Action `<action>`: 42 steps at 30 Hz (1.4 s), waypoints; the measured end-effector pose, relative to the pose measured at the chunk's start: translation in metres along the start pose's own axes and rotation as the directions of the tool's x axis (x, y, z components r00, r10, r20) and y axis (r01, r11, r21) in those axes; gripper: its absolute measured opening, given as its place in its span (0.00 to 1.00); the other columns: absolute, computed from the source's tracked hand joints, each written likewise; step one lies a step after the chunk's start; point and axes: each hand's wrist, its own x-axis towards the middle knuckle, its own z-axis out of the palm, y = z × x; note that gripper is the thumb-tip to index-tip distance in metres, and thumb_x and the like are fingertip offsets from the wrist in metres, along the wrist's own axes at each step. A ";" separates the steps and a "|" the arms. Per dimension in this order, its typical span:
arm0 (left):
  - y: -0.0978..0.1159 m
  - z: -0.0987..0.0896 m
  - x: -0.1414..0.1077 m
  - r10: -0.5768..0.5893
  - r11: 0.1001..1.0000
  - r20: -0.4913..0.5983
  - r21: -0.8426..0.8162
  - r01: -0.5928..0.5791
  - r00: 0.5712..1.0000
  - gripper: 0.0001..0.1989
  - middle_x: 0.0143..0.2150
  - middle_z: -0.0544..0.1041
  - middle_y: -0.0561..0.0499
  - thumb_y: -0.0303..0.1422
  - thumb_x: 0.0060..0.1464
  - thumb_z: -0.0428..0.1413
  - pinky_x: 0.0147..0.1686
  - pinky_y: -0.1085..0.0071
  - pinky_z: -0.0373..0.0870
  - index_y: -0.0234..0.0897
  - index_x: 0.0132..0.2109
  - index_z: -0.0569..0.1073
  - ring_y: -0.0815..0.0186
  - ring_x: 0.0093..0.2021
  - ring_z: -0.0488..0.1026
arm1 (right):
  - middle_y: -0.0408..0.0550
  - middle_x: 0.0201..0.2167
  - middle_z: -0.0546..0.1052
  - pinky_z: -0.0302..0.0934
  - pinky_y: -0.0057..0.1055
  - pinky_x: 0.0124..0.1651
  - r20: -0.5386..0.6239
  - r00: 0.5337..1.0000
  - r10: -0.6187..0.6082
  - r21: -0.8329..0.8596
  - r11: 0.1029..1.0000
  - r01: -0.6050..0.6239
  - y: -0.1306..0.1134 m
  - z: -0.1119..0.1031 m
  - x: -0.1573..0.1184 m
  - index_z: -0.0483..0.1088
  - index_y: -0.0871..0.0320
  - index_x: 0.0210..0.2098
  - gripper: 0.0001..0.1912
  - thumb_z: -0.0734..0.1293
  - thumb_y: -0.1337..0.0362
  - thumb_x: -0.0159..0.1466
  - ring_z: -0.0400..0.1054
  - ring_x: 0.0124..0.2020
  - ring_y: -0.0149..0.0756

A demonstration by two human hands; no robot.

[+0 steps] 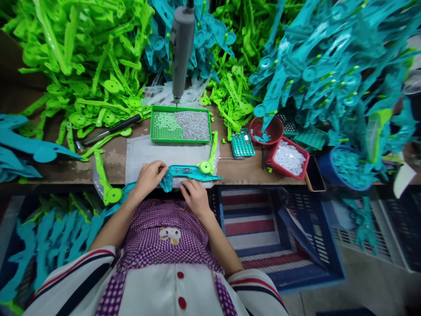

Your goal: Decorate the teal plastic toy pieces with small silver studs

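A blue plastic half-shell with an open inside lies across the front of the grey cloth, near the table edge. My left hand pinches its left end, fingers closed. At its near edge, my right hand has bent fingers closed against the shell; the fingertips are partly hidden. A small metal-looking piece shows inside the shell. The green arm part with a round disc rests over the shell's right side. Beyond the cloth stands a green tray of small screws.
An electric screwdriver hangs above the tray. Piles of green parts and blue parts crowd the back. A hammer lies left. Red bowls, one a red bowl of white pieces, and a phone sit right. Below is a blue crate.
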 end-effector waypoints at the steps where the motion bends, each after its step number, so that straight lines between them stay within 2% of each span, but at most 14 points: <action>1: 0.000 0.001 -0.001 0.001 1.000 -0.004 0.011 -0.001 1.000 0.08 0.32 0.79 0.52 0.36 0.60 0.52 0.40 0.67 0.66 0.38 0.35 0.73 0.64 0.33 0.74 | 0.53 0.39 0.79 0.64 0.34 0.45 -0.004 1.000 0.027 0.033 0.999 -0.027 -0.001 -0.005 0.002 0.74 0.57 0.44 0.16 0.56 0.60 0.71 0.73 0.40 0.38; 5: -0.001 0.002 -0.003 -0.003 1.000 0.004 0.017 0.003 1.000 0.07 0.32 0.79 0.52 0.34 0.60 0.53 0.41 0.67 0.65 0.38 0.36 0.74 0.64 0.32 0.74 | 0.52 0.41 0.79 0.65 0.34 0.47 0.031 0.993 0.111 0.134 0.984 -0.114 -0.009 -0.024 0.014 0.73 0.56 0.46 0.15 0.57 0.59 0.70 0.73 0.42 0.38; 11: -0.004 0.001 -0.004 0.008 1.000 0.028 -0.025 -0.007 1.000 0.08 0.34 0.79 0.52 0.33 0.60 0.53 0.43 0.67 0.66 0.38 0.42 0.76 0.65 0.33 0.74 | 0.48 0.38 0.77 0.62 0.31 0.43 0.224 0.975 0.015 0.134 0.990 -0.046 -0.030 -0.049 0.041 0.73 0.55 0.42 0.09 0.61 0.61 0.68 0.71 0.40 0.36; 16: -0.009 -0.002 -0.004 0.115 0.993 0.100 -0.035 -0.112 0.988 0.19 0.43 0.75 0.49 0.29 0.63 0.46 0.48 0.64 0.66 0.43 0.58 0.71 0.63 0.44 0.73 | 0.46 0.37 0.76 0.58 0.31 0.41 0.376 0.926 0.032 0.124 0.989 -0.085 -0.039 -0.062 0.070 0.72 0.57 0.41 0.06 0.65 0.63 0.66 0.70 0.37 0.35; 19: -0.013 -0.003 -0.004 0.184 0.983 0.177 -0.041 -0.179 0.967 0.23 0.43 0.73 0.49 0.24 0.62 0.44 0.48 0.65 0.67 0.45 0.58 0.73 0.64 0.44 0.71 | 0.47 0.37 0.76 0.58 0.31 0.41 0.410 0.912 0.017 0.125 0.989 -0.074 -0.038 -0.062 0.082 0.72 0.58 0.39 0.05 0.66 0.65 0.65 0.70 0.38 0.35; 22: -0.017 -0.003 -0.006 0.202 0.979 0.188 -0.044 -0.197 0.961 0.22 0.43 0.72 0.49 0.23 0.61 0.45 0.48 0.65 0.67 0.46 0.55 0.75 0.64 0.45 0.71 | 0.45 0.36 0.75 0.59 0.30 0.41 0.416 0.909 -0.034 0.162 0.986 -0.038 -0.029 -0.062 0.078 0.72 0.57 0.38 0.04 0.65 0.67 0.65 0.69 0.36 0.34; 25: -0.020 -0.003 -0.007 0.204 0.978 0.159 -0.078 -0.193 0.966 0.20 0.42 0.73 0.49 0.26 0.63 0.46 0.48 0.65 0.67 0.45 0.54 0.76 0.64 0.44 0.72 | 0.44 0.36 0.74 0.61 0.29 0.42 0.420 0.903 -0.091 0.251 0.968 -0.019 -0.015 -0.063 0.060 0.72 0.57 0.39 0.05 0.64 0.68 0.65 0.69 0.35 0.31; 30: -0.020 -0.004 -0.011 0.259 0.963 0.137 -0.117 -0.244 0.956 0.18 0.41 0.74 0.48 0.27 0.63 0.47 0.47 0.65 0.68 0.44 0.52 0.77 0.64 0.43 0.72 | 0.45 0.37 0.75 0.63 0.29 0.41 0.358 0.933 -0.022 0.278 0.957 -0.084 -0.003 -0.064 0.036 0.72 0.56 0.40 0.07 0.63 0.65 0.66 0.69 0.33 0.31; 34: -0.021 -0.008 -0.016 0.321 0.947 0.192 -0.077 -0.311 0.928 0.17 0.44 0.74 0.48 0.30 0.62 0.50 0.49 0.63 0.68 0.44 0.55 0.75 0.63 0.45 0.73 | 0.46 0.37 0.77 0.64 0.30 0.42 0.304 0.952 0.030 0.330 0.934 -0.135 -0.008 -0.061 0.036 0.73 0.57 0.41 0.09 0.62 0.61 0.67 0.70 0.33 0.32; 39: -0.024 -0.011 -0.018 0.389 0.919 0.226 -0.030 -0.393 0.893 0.22 0.49 0.74 0.46 0.38 0.55 0.61 0.51 0.61 0.69 0.42 0.57 0.73 0.59 0.49 0.72 | 0.47 0.37 0.77 0.65 0.31 0.44 0.253 0.967 0.010 0.351 0.931 -0.102 -0.013 -0.059 0.044 0.73 0.57 0.41 0.10 0.61 0.60 0.68 0.70 0.35 0.33; 42: -0.025 -0.007 -0.017 0.416 0.905 0.218 -0.011 -0.425 0.882 0.12 0.45 0.75 0.47 0.34 0.57 0.60 0.48 0.62 0.70 0.42 0.49 0.77 0.61 0.46 0.73 | 0.48 0.37 0.77 0.66 0.32 0.43 0.237 0.971 -0.003 0.342 0.936 -0.081 -0.013 -0.059 0.046 0.73 0.56 0.41 0.11 0.61 0.59 0.68 0.71 0.35 0.33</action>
